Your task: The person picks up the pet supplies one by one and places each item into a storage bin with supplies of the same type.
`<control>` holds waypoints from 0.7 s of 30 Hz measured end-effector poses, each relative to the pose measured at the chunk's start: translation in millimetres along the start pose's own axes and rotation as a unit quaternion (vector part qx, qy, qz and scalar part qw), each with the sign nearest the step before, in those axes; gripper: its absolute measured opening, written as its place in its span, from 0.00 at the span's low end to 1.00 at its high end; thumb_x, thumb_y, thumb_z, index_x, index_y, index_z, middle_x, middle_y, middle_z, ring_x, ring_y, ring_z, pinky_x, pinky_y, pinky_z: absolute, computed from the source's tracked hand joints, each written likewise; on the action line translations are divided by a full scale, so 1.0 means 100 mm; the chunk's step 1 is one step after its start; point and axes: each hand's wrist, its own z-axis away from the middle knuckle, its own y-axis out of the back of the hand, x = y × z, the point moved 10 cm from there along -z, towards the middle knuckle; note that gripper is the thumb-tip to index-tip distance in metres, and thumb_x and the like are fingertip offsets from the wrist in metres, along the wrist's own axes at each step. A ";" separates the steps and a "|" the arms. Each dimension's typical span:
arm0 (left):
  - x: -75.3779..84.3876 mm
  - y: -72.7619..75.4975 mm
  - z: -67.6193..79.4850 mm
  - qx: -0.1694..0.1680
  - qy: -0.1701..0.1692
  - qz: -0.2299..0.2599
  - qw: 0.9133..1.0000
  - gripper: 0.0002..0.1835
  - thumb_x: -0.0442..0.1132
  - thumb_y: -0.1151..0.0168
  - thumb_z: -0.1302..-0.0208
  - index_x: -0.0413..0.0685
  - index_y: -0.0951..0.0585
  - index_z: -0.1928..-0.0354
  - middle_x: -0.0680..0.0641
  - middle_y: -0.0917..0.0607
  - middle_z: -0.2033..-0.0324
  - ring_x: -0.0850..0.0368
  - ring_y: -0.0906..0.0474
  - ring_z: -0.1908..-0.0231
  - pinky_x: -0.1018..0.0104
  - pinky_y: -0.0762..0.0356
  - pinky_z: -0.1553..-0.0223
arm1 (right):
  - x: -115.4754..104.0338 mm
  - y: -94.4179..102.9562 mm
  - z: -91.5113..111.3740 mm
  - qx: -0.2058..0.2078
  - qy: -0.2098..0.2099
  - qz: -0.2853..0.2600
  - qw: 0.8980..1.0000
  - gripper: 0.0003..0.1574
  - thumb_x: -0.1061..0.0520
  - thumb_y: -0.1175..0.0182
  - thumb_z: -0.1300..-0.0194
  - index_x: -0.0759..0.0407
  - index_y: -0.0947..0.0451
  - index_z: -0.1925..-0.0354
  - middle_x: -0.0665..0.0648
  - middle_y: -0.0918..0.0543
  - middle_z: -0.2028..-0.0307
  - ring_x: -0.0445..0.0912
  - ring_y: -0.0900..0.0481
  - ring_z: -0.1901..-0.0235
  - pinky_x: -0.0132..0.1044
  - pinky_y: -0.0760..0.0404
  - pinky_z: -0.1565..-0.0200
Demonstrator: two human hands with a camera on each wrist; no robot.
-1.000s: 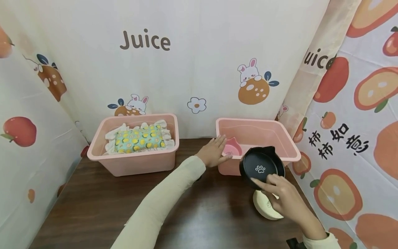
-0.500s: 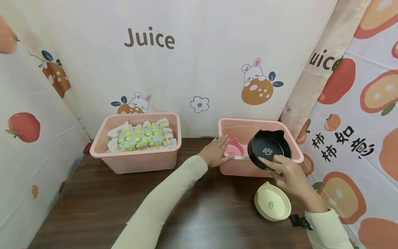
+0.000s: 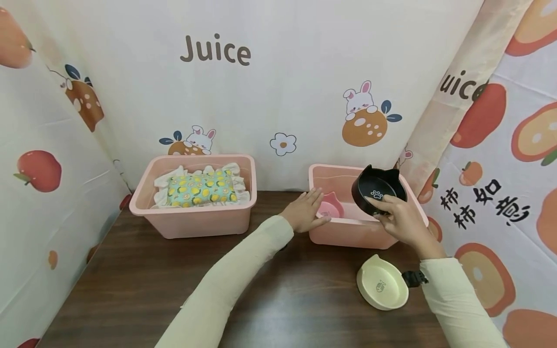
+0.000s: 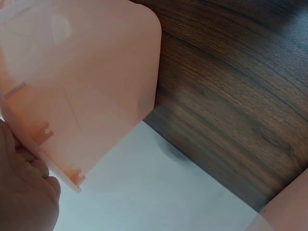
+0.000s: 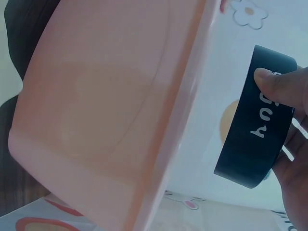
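Nearest, on the right of the dark wood-grain table (image 3: 304,295), a pale yellow bowl (image 3: 381,284), upright, a small drawing inside, just beside the right sleeve (image 3: 459,299) and in neither hand — perhaps so placed for easy reach. A little farther, also on the right, the right tub (image 3: 348,234). At its near left corner, the left hand (image 3: 304,211), fingers stretched over the rim, not clamped as far as the head view shows; probably there to steady the tub against sliding or tipping. On its right side, the right hand (image 3: 404,220), clamped on a black bowl (image 3: 377,183), thumb on the lettered outer wall, a finger inside — a pinch on the near wall, likely to keep the rest clear of the rim. Held over the right part of the tub, seemingly tilted nearward, paw print in sight. Inside at the left end, near the left hand, a pink bowl (image 3: 332,207), with room to its right. Well apart on the left, the left tub (image 3: 209,226), with a frilled lemon-print pillow (image 3: 202,188) lying flat, presumably lengthwise to fit. Farthest, a pale curtain (image 3: 283,96) printed with rabbits.
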 end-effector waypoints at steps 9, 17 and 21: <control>-0.01 -0.05 -0.01 -0.006 0.001 0.001 1.000 0.43 0.67 0.67 0.30 0.45 0.55 0.24 0.48 0.58 0.24 0.55 0.66 0.25 0.62 0.62 0.27 | 0.28 -0.18 -0.08 -0.034 -0.009 0.039 0.999 0.32 0.73 0.33 0.59 0.60 0.17 0.50 0.44 0.36 0.81 0.37 0.42 0.81 0.44 0.34 0.41; -0.02 -0.06 -0.03 -0.004 -0.003 0.005 1.000 0.42 0.66 0.65 0.29 0.45 0.54 0.25 0.47 0.56 0.24 0.53 0.62 0.25 0.61 0.61 0.27 | 0.66 -0.45 -0.12 -0.125 -0.091 0.024 0.988 0.32 0.71 0.33 0.55 0.60 0.19 0.47 0.53 0.24 0.76 0.44 0.35 0.77 0.37 0.35 0.72; -0.01 -0.04 -0.03 0.001 -0.006 0.005 1.000 0.42 0.66 0.65 0.29 0.44 0.53 0.25 0.46 0.55 0.25 0.52 0.61 0.25 0.60 0.60 0.27 | 0.80 -0.56 -0.12 -0.164 -0.115 0.019 0.980 0.33 0.69 0.32 0.54 0.60 0.21 0.45 0.53 0.23 0.78 0.44 0.33 0.78 0.38 0.34 0.74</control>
